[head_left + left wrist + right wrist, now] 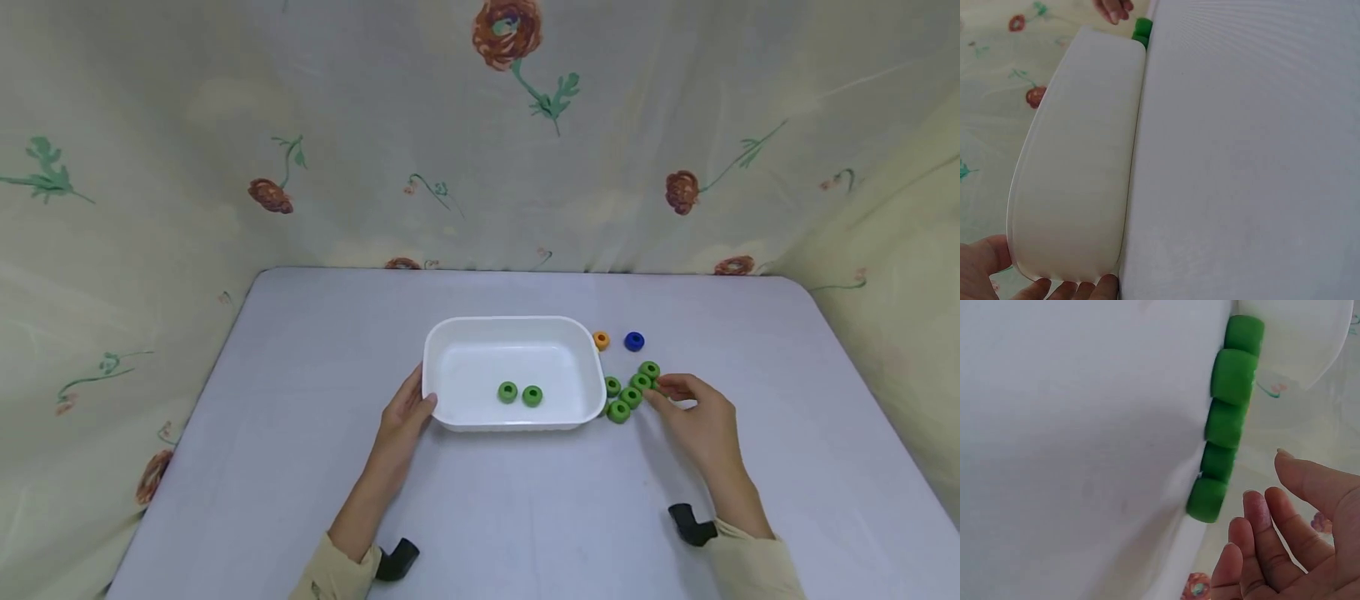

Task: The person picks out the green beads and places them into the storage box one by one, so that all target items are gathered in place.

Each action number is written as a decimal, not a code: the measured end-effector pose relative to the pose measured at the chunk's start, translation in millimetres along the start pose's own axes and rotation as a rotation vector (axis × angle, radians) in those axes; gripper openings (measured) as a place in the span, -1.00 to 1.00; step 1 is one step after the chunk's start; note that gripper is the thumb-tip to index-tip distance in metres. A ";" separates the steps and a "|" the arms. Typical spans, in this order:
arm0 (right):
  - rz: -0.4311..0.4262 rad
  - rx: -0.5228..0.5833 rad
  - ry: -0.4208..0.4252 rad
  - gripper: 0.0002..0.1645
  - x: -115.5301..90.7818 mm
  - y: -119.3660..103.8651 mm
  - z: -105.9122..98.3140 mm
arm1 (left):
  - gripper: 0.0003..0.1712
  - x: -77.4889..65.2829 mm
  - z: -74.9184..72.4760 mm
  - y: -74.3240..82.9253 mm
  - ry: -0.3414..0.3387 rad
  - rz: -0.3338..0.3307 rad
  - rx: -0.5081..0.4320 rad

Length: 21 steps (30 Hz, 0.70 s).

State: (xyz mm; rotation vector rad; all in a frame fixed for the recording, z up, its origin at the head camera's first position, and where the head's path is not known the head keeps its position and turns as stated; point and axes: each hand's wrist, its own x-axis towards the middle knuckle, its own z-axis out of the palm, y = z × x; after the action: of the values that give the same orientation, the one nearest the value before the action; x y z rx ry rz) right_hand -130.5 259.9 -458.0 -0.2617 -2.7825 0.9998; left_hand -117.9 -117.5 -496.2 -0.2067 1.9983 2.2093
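Observation:
A white tray point(517, 415) rests on the table with two green beads inside, a left one point(507, 392) and a right one point(532, 396). My left hand point(401, 421) grips the tray's left end, thumb at the rim and fingers along the outer wall, as the left wrist view shows. Several green beads point(631, 397) lie clustered against the tray's right side; some are partly hidden by it. My right hand point(699, 417) is just right of this cluster. In the right wrist view its fingers point(1260, 512) are loosely bent, apart from the row of green beads point(1233, 376), with nothing between them.
Beyond the green cluster lie an orange bead point(602, 340), beside the tray's upper right corner, and a blue bead point(634, 342). The white table point(300, 333) ends at a flowered curtain point(360, 108) at the back and sides. Black camera mounts point(397, 560) sit at both wrists.

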 end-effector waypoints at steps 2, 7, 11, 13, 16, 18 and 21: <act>0.034 0.008 0.005 -0.60 -0.2 7.5 1.5 | -0.30 0.0 -0.3 0.0 0.000 -0.002 -0.001; 0.120 0.029 -0.013 -0.54 -0.5 21.1 4.2 | -0.31 -0.7 -0.9 -0.2 0.005 -0.008 -0.007; 0.176 0.037 -0.023 -0.54 -0.9 26.6 4.5 | -0.31 -1.1 -1.8 -1.5 0.006 -0.010 -0.001; 0.196 0.044 -0.021 -0.55 -0.4 28.4 4.9 | -0.31 -0.7 -2.2 -2.4 0.004 -0.008 0.001; 0.204 0.060 -0.020 -0.55 0.7 31.4 7.1 | -0.31 -0.7 -2.4 -2.5 0.005 -0.009 -0.003; 0.204 0.065 -0.014 -0.55 1.2 33.1 8.6 | -0.31 -0.7 -2.3 -2.1 0.004 -0.009 -0.007; 0.199 0.073 0.001 -0.57 1.5 34.8 10.2 | -0.31 -0.7 -2.0 -1.5 0.001 -0.007 -0.013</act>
State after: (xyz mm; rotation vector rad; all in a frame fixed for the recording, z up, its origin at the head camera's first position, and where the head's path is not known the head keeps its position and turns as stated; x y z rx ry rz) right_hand -130.5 280.4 -488.0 -0.5376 -2.7538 1.1416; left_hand -116.9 -119.4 -497.7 -0.2159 1.9815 2.2189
